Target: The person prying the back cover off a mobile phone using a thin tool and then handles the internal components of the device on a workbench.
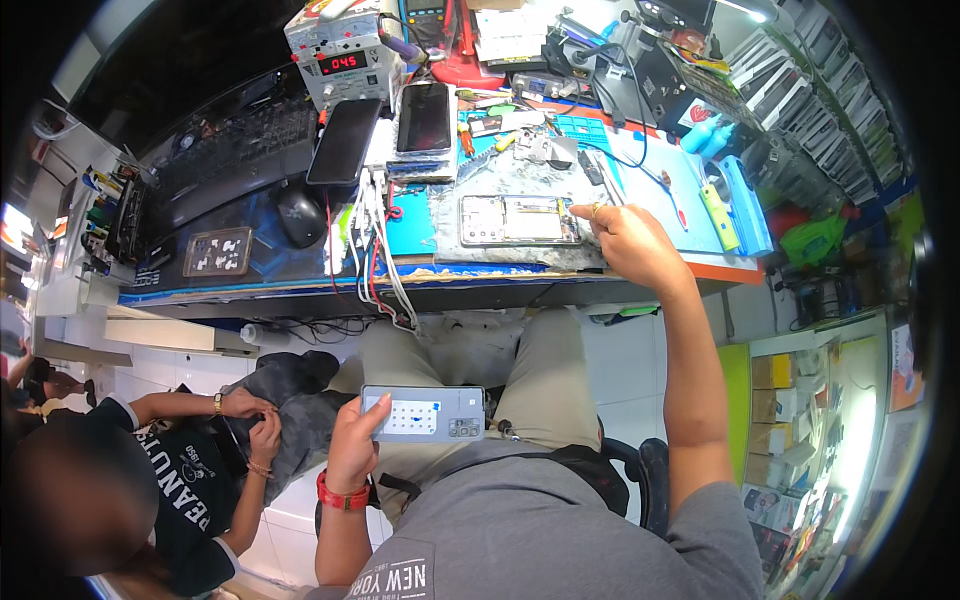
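Note:
My left hand, with a red band at its wrist, grips a grey phone back panel above my lap. The panel has camera openings at one corner and a pale label with dots; whether a whole phone is behind it, I cannot tell. On the bench lies an opened phone, its inner parts exposed. My right hand is at that phone's right end, index finger reaching to its edge and the other fingers curled. The thumb and anything pinched there are hidden.
Behind the opened phone lie a yellow-handled tool and small parts. Two dark phones rest near a power supply. White cables hang over the bench edge. Another person sits at my left.

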`<state>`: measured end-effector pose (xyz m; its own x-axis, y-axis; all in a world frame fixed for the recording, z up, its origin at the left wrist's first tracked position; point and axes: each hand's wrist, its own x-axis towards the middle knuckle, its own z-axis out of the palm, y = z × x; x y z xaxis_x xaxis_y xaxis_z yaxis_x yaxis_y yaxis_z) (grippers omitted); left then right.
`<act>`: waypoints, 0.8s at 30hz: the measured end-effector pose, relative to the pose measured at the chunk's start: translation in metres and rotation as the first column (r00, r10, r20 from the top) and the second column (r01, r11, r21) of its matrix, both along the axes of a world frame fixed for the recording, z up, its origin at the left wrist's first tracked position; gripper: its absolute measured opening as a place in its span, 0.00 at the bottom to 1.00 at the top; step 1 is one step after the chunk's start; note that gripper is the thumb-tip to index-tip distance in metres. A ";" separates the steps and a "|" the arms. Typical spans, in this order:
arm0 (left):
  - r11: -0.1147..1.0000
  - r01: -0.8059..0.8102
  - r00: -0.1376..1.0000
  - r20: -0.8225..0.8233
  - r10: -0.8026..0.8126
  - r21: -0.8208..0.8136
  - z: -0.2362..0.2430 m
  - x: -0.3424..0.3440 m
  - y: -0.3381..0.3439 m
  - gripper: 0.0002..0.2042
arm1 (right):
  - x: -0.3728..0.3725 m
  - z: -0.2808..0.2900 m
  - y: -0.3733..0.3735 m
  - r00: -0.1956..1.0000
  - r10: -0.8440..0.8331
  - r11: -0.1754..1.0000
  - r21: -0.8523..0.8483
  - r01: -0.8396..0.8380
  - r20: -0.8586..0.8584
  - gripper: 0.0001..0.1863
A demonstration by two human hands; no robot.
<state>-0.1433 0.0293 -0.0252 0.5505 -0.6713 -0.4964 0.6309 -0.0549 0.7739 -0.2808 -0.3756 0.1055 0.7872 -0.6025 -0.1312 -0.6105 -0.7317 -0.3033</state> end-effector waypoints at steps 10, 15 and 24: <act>1.000 -0.012 1.000 0.006 0.012 0.011 -0.003 -0.001 0.009 0.13 | 0.032 -0.018 0.015 0.983 0.179 0.967 -0.192 -0.169 0.034 0.27; 1.000 0.004 1.000 0.006 -0.004 -0.005 0.001 -0.003 0.006 0.13 | 0.070 -0.018 0.035 0.946 0.323 0.921 -0.232 -0.313 0.006 0.29; 1.000 -0.015 1.000 0.019 0.015 0.007 0.005 0.001 0.008 0.13 | 0.056 -0.021 0.023 0.970 0.242 0.945 -0.223 -0.238 -0.009 0.25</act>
